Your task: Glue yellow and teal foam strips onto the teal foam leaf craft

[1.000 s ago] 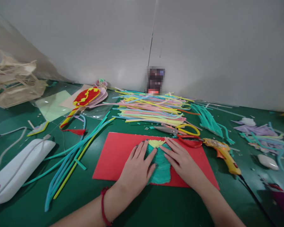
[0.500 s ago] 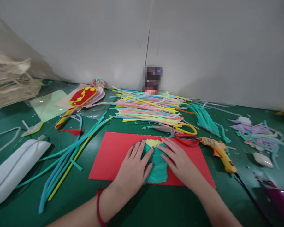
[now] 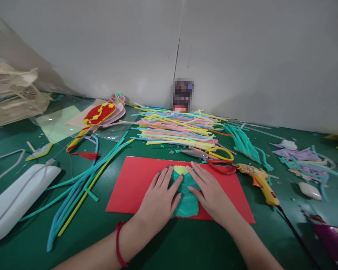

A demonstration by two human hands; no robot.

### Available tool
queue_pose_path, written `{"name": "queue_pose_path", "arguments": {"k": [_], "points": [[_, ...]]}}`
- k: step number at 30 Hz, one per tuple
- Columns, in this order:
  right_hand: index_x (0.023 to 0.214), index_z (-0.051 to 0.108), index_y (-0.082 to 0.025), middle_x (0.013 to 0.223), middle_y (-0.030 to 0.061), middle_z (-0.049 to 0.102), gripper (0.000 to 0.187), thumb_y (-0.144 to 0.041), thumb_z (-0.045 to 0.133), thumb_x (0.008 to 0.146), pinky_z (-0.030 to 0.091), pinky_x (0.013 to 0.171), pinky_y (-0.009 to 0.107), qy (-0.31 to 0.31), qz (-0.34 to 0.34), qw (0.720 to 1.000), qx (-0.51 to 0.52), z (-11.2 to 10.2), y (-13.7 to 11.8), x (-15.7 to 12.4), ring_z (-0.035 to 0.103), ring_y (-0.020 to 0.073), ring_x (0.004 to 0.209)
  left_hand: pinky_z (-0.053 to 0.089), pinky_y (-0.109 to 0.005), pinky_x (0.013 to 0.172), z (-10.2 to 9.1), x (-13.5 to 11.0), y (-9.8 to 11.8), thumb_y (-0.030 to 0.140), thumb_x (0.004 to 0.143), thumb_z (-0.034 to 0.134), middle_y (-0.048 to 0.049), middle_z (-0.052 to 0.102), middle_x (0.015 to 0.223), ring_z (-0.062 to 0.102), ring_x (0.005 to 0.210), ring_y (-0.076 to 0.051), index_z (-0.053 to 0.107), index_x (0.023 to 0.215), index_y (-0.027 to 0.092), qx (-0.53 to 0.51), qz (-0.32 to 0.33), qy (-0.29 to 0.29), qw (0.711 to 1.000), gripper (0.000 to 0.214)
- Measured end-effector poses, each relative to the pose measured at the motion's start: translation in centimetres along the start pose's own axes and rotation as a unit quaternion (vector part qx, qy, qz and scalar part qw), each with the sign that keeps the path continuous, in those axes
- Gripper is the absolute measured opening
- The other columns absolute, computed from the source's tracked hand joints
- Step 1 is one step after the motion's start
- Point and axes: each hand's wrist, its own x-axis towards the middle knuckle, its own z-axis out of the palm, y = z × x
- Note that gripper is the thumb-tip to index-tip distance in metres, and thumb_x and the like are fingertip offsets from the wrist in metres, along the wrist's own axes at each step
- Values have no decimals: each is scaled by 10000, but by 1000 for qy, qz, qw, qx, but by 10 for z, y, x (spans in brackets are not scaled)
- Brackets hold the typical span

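A red card (image 3: pixel 129 183) lies flat on the green table. On its middle is a teal fuzzy piece (image 3: pixel 188 204) made of rows of pipe cleaners, with a yellow V-shaped part (image 3: pixel 181 170) at its top. My left hand (image 3: pixel 159 197) rests flat on the left side of this piece, fingers stretched out. My right hand (image 3: pixel 211 191) lies on its right side, fingers spread and the tips near the yellow part. Neither hand grips anything. Parts of the teal piece are hidden under the fingers.
Scissors (image 3: pixel 221 153) and a yellow glue gun (image 3: pixel 257 180) lie right of the card. Behind is a heap of pastel pipe cleaners (image 3: pixel 177 129). Left are loose blue and teal pipe cleaners (image 3: pixel 81 185), a white power strip (image 3: pixel 25 198) and a red-yellow fan-shaped piece (image 3: pixel 100 113).
My right hand has shifted slightly left over the teal piece, its thumb now further in. My left hand stays in place. The view has moved a little.
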Motion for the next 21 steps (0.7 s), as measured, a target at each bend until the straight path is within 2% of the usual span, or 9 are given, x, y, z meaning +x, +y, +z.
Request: {"name": "queue_pose_path", "arguments": {"k": [5, 13, 18, 21], "points": [[1443, 333, -193, 1489, 49, 341, 567, -475, 326, 952, 354, 1093, 460, -18, 9, 999, -26, 4, -3, 2, 289, 230, 1383, 416, -465, 1007, 1, 0, 0, 358, 943, 406, -141, 418, 1441, 430, 1293, -299, 477, 1335, 258, -9, -6, 0, 1000, 411], [1470, 249, -255, 1490, 21, 344, 553, -455, 320, 959, 343, 1100, 452, -31, 1, 999, -9, 4, 1, 0, 278, 208, 1388, 413, -467, 1005, 1, 0, 0, 365, 941, 409, -149, 425, 1433, 438, 1285, -302, 478, 1334, 251, -2, -4, 4, 1000, 416], [1459, 292, -228, 1523, 29, 260, 560, -472, 314, 955, 328, 1101, 463, -29, 6, 999, -44, 6, -5, 0, 236, 230, 1403, 421, -464, 995, 2, 0, 0, 364, 949, 379, -148, 418, 1438, 433, 1289, -298, 463, 1344, 258, -2, -2, 4, 1000, 417], [1468, 265, -217, 1532, 32, 231, 570, -466, 310, 958, 312, 1106, 465, -23, -2, 998, -59, 8, -7, 1, 208, 234, 1411, 418, -462, 996, 2, 0, 0, 368, 951, 371, -149, 430, 1429, 440, 1283, -297, 468, 1340, 256, -3, -2, 5, 1000, 416]]}}
